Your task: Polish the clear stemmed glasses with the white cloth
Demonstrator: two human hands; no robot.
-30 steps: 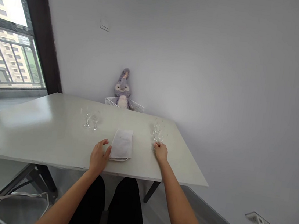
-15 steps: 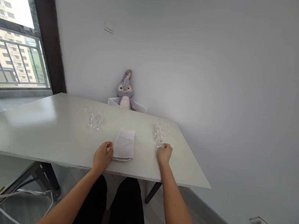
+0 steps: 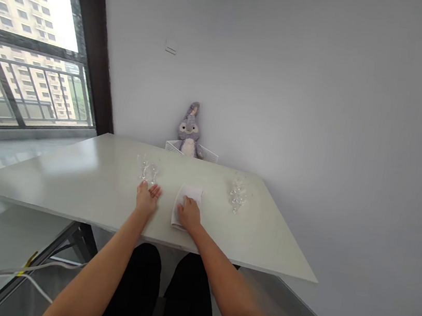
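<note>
Shifting from glasses (image 3: pixel 237 197) to cloth (image 3: pixel 191 192): right hand (image 3: pixel 189 215), grip unclear; left hand (image 3: pixel 146 198), grip apart.

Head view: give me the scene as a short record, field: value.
Left hand: open, at the near side of the left glasses, contact unclear
Right hand: on or just over the white cloth, grip unclear
Right glasses: clustered on the table, right of the white cloth
Background: plush toy in white basket, beyond the table's far edge
</note>
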